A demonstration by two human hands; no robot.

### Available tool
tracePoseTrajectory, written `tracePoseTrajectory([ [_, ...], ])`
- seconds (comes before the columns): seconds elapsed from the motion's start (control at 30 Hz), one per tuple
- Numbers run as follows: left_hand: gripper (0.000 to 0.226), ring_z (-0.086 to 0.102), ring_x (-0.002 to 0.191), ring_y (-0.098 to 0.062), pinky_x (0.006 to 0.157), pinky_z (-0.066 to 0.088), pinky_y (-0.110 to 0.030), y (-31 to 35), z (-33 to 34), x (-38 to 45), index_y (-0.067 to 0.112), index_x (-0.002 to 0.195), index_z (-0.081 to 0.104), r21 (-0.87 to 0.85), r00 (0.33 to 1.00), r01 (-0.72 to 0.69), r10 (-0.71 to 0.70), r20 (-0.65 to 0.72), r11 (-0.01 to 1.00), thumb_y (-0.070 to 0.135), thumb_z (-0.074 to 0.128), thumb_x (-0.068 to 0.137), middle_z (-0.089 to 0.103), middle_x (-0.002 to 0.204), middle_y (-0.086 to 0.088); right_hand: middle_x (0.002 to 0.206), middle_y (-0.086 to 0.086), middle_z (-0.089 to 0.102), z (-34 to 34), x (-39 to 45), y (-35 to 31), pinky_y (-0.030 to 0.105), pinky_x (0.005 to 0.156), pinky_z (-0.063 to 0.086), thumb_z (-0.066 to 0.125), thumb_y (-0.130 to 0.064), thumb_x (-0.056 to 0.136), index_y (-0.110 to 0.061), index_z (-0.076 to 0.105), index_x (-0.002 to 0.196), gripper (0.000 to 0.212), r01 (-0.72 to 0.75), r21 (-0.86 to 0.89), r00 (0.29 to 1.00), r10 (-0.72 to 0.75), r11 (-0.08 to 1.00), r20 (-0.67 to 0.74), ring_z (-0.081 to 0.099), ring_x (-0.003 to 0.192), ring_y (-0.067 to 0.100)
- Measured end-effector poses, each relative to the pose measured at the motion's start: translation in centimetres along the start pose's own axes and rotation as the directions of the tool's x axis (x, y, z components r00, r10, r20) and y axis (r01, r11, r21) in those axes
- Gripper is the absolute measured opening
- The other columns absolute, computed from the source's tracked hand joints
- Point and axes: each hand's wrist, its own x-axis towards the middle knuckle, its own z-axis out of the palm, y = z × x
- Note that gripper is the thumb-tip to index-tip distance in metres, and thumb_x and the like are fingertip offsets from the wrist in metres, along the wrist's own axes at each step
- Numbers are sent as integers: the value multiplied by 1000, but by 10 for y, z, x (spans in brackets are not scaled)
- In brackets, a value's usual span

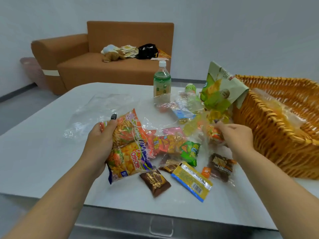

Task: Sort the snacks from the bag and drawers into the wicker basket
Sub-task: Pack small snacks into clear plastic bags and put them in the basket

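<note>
A clear plastic bag [103, 109] veils much of the snack pile on the white table [43, 152], blurring the labels beneath. The left hand [100, 144] grips two orange snack packets [126, 145], their long axis running near to far. The right hand [236, 135] pinches a small orange wrapper [214, 132]. The wicker basket [276, 135], far right, is cut off by the frame.

The white table [43, 152] carries 1 wicker basket [269, 140] at right, 1 upright bottle [162, 83] far, clear plastic [96, 107] left, snack packets [174, 156] near.
</note>
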Motion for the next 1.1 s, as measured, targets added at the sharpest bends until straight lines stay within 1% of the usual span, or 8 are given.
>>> tracePoseTrajectory([
  [0.03, 31, 70, 90, -25, 77, 57, -40, 0, 2, -3, 19, 107, 58, -1, 1000, -2, 2, 9, 1000, 47, 52, 96, 72, 100, -5, 82, 11, 71, -4, -6, 2, 48, 78, 56, 77, -22, 76, -12, 76, 87, 16, 59, -69, 998, -56, 996, 42, 68, 79, 27],
  [0.13, 32, 69, 91, -25, 79, 57, -41, 1, 7, -12, 18, 109, 58, -6, 999, -12, 13, 30, 1000, 47, 52, 96, 71, 101, -6, 105, 12, 65, -15, -20, 5, 44, 79, 58, 77, -6, 72, -13, 65, 121, 51, 157, -181, 980, -130, 971, 153, 67, 82, 24],
  [0.27, 31, 68, 94, -25, 82, 56, -43, -1, 12, -22, 20, 109, 58, 9, 998, -31, 30, 56, 999, 47, 52, 96, 70, 104, -6, 114, 11, 58, -17, -39, 14, 50, 93, 49, 80, -46, 70, -29, 61, 113, 49, 158, -285, 975, -104, 946, 195, 57, 108, 32],
  [0.37, 32, 69, 94, -25, 81, 56, -43, -2, 14, -28, 19, 111, 58, 12, 996, -36, 35, 78, 999, 47, 52, 96, 70, 104, -6, 111, 12, 57, -15, -42, 26, 53, 95, 45, 79, -51, 67, -21, 50, 109, 60, 7, -337, 990, 41, 941, 135, 54, 109, 37],
  [0.5, 26, 70, 90, -23, 73, 55, -37, 1, 15, -32, 19, 107, 58, -22, 994, -41, 43, 100, 999, 43, 52, 97, 71, 99, -4, 98, 6, 64, -14, -47, 28, 42, 84, 52, 76, -46, 67, -15, 52, 99, 51, -125, -231, 977, 160, 965, 143, 61, 98, 31],
  [0.7, 22, 70, 88, -20, 72, 55, -34, 1, 12, -29, 23, 100, 58, -1, 992, -82, 81, 94, 997, 43, 52, 96, 72, 96, -2, 76, 3, 70, -43, -68, -14, 29, 54, 54, 72, -6, 80, -13, 70, 94, 15, -6, 235, 978, -43, 972, 203, 69, 61, 17],
  [0.83, 23, 68, 91, -21, 73, 54, -34, -1, 6, -23, 23, 100, 58, 19, 993, -97, 95, 71, 995, 45, 52, 96, 71, 98, -2, 84, 8, 73, -71, -80, -42, 36, 67, 56, 58, -11, 91, -11, 66, 97, 10, -111, 486, 903, -116, 867, 414, 72, 76, 22],
  [1.1, 31, 69, 91, -23, 74, 55, -37, -6, 0, -23, 21, 110, 58, -35, 997, -43, 45, 63, 998, 47, 50, 97, 71, 101, -4, 111, 26, 66, -75, -83, -45, 45, 73, 60, 60, -25, 75, -10, 64, 115, 42, -222, 370, 735, -94, 902, 671, 65, 100, 44],
])
